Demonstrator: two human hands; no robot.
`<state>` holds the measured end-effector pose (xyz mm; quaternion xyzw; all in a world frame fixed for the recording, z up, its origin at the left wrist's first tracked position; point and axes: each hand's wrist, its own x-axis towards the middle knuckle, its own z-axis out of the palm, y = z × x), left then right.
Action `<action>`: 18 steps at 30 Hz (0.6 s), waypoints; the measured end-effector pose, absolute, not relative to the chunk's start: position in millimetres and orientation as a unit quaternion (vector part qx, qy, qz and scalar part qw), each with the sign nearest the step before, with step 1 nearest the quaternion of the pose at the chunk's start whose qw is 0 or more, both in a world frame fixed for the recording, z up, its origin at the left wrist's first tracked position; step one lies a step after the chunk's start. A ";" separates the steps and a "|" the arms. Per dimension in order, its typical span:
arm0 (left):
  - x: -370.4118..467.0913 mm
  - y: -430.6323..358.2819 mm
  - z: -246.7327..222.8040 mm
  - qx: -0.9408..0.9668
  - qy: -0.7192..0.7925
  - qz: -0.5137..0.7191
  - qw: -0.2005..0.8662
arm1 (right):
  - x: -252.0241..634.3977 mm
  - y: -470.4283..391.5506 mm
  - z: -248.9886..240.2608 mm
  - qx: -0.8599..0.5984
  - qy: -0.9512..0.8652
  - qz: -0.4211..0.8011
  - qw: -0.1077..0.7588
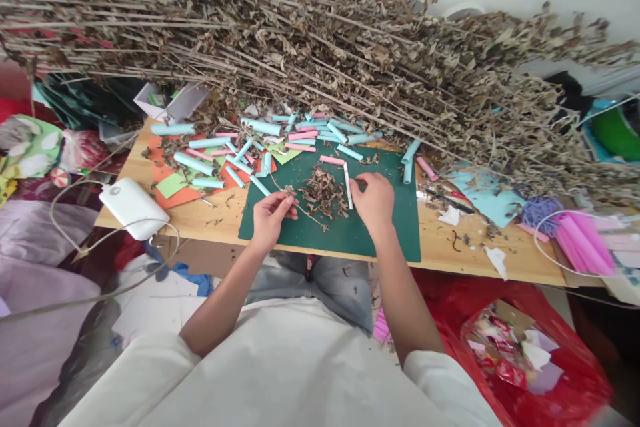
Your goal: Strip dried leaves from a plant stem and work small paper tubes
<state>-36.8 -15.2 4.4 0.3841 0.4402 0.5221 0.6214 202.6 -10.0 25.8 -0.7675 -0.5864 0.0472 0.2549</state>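
My left hand [271, 217] pinches a thin dried stem [311, 216] over the left part of the green cutting mat [395, 227]. A heap of crumbled dry leaves [324, 192] lies on the mat between my hands. My right hand [373, 200] is at the right of the heap, fingers curled beside a slim white stick [348, 185]; whether the fingertips touch it or hold anything is hidden. A pink paper roll [331, 160] lies by the stick's upper end.
Blue paper rolls [193, 163] are scattered at the left and back. A big bundle of dried stalks [310, 47] spans the back. A white power bank [134, 207] with a cable sits left. A red bag of litter [575, 360] is below right.
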 end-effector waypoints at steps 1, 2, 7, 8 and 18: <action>-36.6 -15.2 4.6 0.384 0.442 0.523 0.620 | 208.1 -6.8 23.5 -0.766 -0.590 0.043 0.252; -36.5 -15.1 4.7 0.383 0.445 0.523 0.619 | 213.8 -1.9 21.5 -0.765 -0.591 0.032 0.254; -36.2 -14.7 4.4 0.382 0.447 0.521 0.619 | 245.1 35.8 10.2 -0.773 -0.580 -0.006 0.257; -36.2 -14.7 4.4 0.380 0.447 0.521 0.619 | 249.7 42.4 7.9 -0.769 -0.585 0.001 0.258; -36.3 -15.4 6.0 0.380 0.442 0.524 0.621 | 234.4 32.4 28.2 -0.762 -0.577 0.073 0.284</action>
